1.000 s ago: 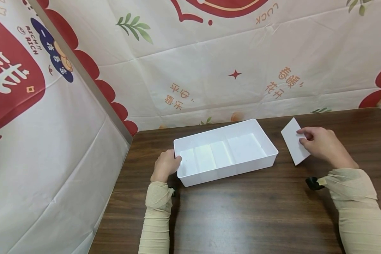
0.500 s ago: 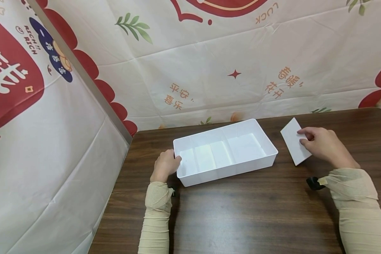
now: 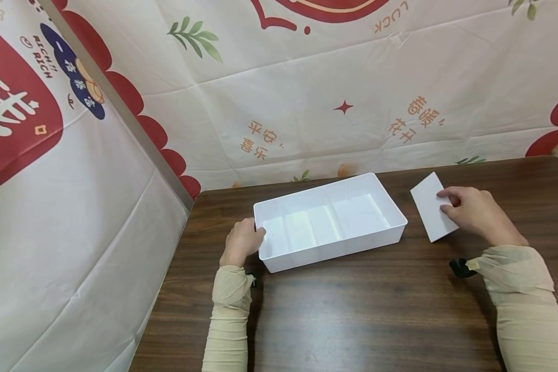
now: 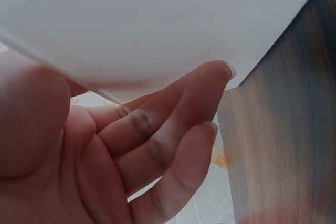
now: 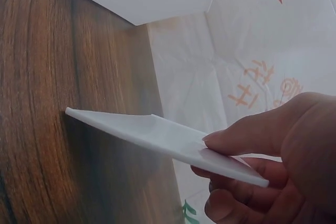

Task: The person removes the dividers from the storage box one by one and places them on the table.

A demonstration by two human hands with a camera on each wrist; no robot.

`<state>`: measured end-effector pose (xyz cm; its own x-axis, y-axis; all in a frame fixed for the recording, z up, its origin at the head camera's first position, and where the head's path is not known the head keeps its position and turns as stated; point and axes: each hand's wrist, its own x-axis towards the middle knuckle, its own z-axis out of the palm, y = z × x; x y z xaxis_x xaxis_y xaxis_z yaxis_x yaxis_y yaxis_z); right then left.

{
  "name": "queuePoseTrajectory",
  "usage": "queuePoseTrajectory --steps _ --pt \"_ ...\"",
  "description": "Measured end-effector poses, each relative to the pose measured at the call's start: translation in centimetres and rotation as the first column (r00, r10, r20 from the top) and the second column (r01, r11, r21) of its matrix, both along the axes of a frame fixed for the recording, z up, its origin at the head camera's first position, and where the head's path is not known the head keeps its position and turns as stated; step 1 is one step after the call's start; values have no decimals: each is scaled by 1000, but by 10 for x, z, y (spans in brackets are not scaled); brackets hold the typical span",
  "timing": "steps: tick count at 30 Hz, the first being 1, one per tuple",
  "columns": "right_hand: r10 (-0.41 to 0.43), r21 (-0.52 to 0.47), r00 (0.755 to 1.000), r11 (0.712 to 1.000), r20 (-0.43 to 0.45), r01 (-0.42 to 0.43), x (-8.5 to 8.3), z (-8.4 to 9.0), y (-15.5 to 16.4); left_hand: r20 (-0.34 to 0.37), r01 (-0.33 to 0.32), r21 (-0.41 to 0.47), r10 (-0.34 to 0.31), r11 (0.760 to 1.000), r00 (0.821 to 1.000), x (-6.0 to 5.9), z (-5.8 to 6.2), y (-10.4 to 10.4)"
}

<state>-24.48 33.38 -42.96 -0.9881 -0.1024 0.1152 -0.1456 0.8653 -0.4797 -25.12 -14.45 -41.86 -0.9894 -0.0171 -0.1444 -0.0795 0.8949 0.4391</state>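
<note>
Left hand is gripping the end wall of the white tray, thumb over the rim, fingers curled vs. its outside. Right hand is pinching a white card, tilted up off the bench, just right of the tray

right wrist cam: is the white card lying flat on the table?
No. The right hand pinches the white card and holds it tilted, its near end raised off the table.
</note>
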Motion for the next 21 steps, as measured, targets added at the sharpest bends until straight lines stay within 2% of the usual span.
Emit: queuePoseTrajectory --steps 21 --pt "-13 51 993 999 118 7 -3 -2 10 19 -7 18 6 1000 1000 0 1 0"
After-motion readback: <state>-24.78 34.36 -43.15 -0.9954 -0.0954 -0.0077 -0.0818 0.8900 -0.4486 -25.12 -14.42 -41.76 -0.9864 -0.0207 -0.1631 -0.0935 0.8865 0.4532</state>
